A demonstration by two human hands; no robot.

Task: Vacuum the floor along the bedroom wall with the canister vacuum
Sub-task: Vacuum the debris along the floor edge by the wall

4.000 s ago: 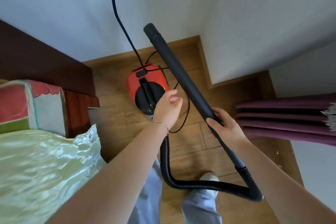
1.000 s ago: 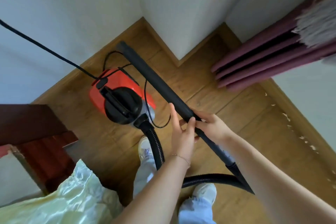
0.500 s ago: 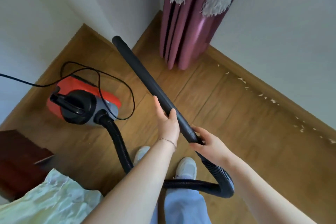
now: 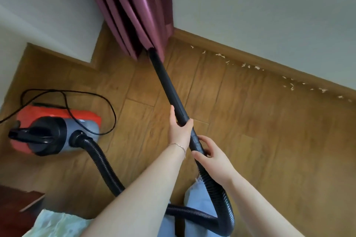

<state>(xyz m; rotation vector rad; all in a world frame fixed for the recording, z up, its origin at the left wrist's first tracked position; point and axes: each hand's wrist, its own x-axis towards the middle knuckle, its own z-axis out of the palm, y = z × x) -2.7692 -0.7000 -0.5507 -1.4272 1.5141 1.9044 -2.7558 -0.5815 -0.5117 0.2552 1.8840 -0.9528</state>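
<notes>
Black wand (image 4: 169, 86) has swung down, tip now at the curtain (image 4: 138, 15) foot, left grip (image 4: 180, 131) and right grip (image 4: 212, 156) both clasping it; wall-side scraps (image 4: 250, 66) lie rightward, untouched, so sweeping can begin.

Maroon fringed curtain (image 4: 138, 15) up top, pale bedding (image 4: 57, 225) lower left

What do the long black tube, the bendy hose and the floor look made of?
Tube: likely hard plastic, matte black, dead straight. Hose: flexible ribbed plastic, faint gloss, bending in a loop. Floor: wood or wood-look laminate, satin sheen, grain and plank seams showing.
</notes>
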